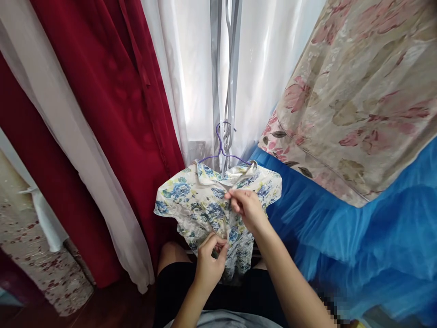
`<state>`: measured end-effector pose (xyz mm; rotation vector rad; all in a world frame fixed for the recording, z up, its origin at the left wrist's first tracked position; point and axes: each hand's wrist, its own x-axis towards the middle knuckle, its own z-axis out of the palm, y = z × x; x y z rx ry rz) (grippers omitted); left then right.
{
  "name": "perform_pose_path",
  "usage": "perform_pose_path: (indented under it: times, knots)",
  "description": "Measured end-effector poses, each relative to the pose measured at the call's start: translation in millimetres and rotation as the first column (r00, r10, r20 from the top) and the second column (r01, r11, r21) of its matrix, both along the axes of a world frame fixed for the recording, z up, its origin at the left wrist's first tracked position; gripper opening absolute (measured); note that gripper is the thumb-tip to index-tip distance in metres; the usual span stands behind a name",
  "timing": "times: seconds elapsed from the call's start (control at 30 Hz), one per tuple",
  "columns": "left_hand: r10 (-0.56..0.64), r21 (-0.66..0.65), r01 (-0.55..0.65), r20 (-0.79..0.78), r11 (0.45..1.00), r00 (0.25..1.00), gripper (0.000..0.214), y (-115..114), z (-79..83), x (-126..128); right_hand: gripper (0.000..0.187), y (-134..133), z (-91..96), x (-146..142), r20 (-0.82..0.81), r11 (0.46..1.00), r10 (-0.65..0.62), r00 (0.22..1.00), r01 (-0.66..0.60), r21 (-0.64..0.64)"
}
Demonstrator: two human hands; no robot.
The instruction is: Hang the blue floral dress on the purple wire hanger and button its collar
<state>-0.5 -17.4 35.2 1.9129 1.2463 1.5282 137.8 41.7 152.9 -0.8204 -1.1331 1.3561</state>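
Observation:
A white short-sleeved blouse [191, 205] with blue and yellow flowers hangs on a purple hanger [220, 152] in front of me. Its collar lies folded over at the top. My right hand [246, 207] pinches the front placket just below the collar, thumb and fingertips together. Lower down the same front edge, my left hand [213, 253] is closed on the fabric with thumb and forefinger. Any button under the fingertips is too small to make out.
Red drapes [119, 114] and a pale sheer cloth [88, 159] hang at left. White curtains [191, 68] with grey ribbons are behind the hanger. At right hang a floral cloth [358, 100] and blue tulle [341, 228]. My lap lies beneath the blouse.

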Motion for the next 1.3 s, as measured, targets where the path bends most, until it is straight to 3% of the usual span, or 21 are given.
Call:
perform_pose_path:
  times: [0.1, 0.17, 0.27, 0.33, 0.4, 0.5, 0.6, 0.63, 0.7, 0.77, 0.9, 0.97, 1.03, 1.1, 1.17, 1.2, 1.23, 1.3]
  knots:
    - [-0.024, -0.051, 0.021, -0.046, 0.998, 0.999, 0.014, 4.7, -4.7, -11.2, 0.028, 31.1, 45.1, -8.7, -0.068, 0.998, 0.015, 0.998, -0.011, 0.059]
    - [-0.040, -0.082, 0.035, -0.065, 0.996, 0.997, 0.013, 8.6, -11.6, -19.6, 0.025, 41.6, 63.3, -13.6, -0.103, 0.993, -0.004, 0.995, 0.016, 0.118]
    - [-0.046, -0.075, 0.039, -0.098, 0.996, 0.994, 0.012, 16.7, -17.8, -32.2, 0.025, 41.3, 67.8, -18.7, -0.053, 0.981, -0.018, 0.998, 0.028, 0.192]
    - [-0.028, -0.019, 0.027, -0.102, 0.999, 0.994, 0.008, 25.1, -8.3, -38.6, 0.026, 34.9, 60.5, -20.7, 0.025, 0.976, -0.013, 1.000, 0.008, 0.216]
    - [0.001, 0.081, 0.004, -0.070, 0.997, 0.998, 0.005, 36.4, 18.6, -41.9, 0.026, 27.8, 52.0, -21.1, 0.083, 0.971, -0.021, 0.996, 0.001, 0.239]
    - [0.042, 0.282, -0.033, -0.026, 0.959, 0.999, 0.024, 56.4, 84.7, -41.5, 0.029, 19.5, 45.7, -17.6, 0.120, 0.957, -0.054, 0.991, 0.017, 0.290]
    - [-0.019, 0.331, 0.075, -0.170, 0.941, 0.985, 0.044, 75.6, 150.9, -37.9, 0.029, 15.0, 47.6, -10.8, 0.145, 0.944, -0.100, 0.984, 0.047, 0.328]
    - [-0.031, 0.326, 0.120, -0.265, 0.938, 0.964, 0.038, 80.4, 167.0, -36.1, 0.029, 14.8, 48.5, -8.7, 0.142, 0.942, -0.109, 0.984, 0.057, 0.331]
    - [-0.022, 0.342, 0.175, -0.409, 0.923, 0.912, 0.025, 85.5, 187.5, -31.0, 0.031, 17.3, 48.4, -6.5, 0.121, 0.939, -0.118, 0.986, 0.071, 0.335]
    - [0.037, 0.420, 0.171, -0.444, 0.891, 0.895, 0.021, 84.1, 195.4, -24.4, 0.034, 23.1, 43.6, -7.5, 0.120, 0.928, -0.149, 0.982, 0.097, 0.359]
    - [0.172, 0.567, -0.030, -0.199, 0.823, 0.965, 0.017, 76.8, 197.7, -22.6, 0.037, 32.7, 16.2, -14.9, 0.207, 0.916, -0.220, 0.953, 0.130, 0.379]
    - [0.238, 0.552, -0.206, 0.014, 0.808, 0.971, 0.018, 81.8, 197.5, -38.3, 0.038, 29.4, -3.7, -16.6, 0.236, 0.935, -0.197, 0.951, 0.110, 0.337]
    - [0.277, 0.460, -0.372, 0.263, 0.806, 0.924, 0.017, 95.1, 192.8, -66.0, 0.038, 19.5, -23.0, -17.3, 0.250, 0.952, -0.160, 0.955, 0.082, 0.295]
    - [0.250, 0.279, -0.469, 0.568, 0.838, 0.784, 0.012, 111.9, 179.0, -97.8, 0.038, 5.7, -37.4, -20.0, 0.265, 0.965, -0.113, 0.958, 0.042, 0.259]
    - [0.201, 0.019, -0.407, 0.848, 0.913, 0.491, 0.009, 124.2, 154.9, -122.3, 0.038, -8.2, -45.3, -26.8, 0.280, 0.973, -0.048, 0.959, -0.019, 0.231]
    - [0.206, -0.060, -0.347, 0.893, 0.936, 0.401, 0.010, 126.8, 139.5, -129.2, 0.038, -14.0, -47.4, -31.0, 0.284, 0.974, -0.015, 0.959, -0.050, 0.220]
    - [0.215, -0.120, -0.279, 0.915, 0.953, 0.342, 0.012, 126.9, 122.7, -132.3, 0.038, -18.5, -49.1, -34.7, 0.282, 0.975, 0.012, 0.959, -0.073, 0.208]
    - [0.228, -0.185, -0.157, 0.916, 0.970, 0.330, 0.016, 120.8, 87.4, -128.5, 0.036, -22.8, -54.6, -36.9, 0.259, 0.981, 0.048, 0.965, -0.093, 0.167]
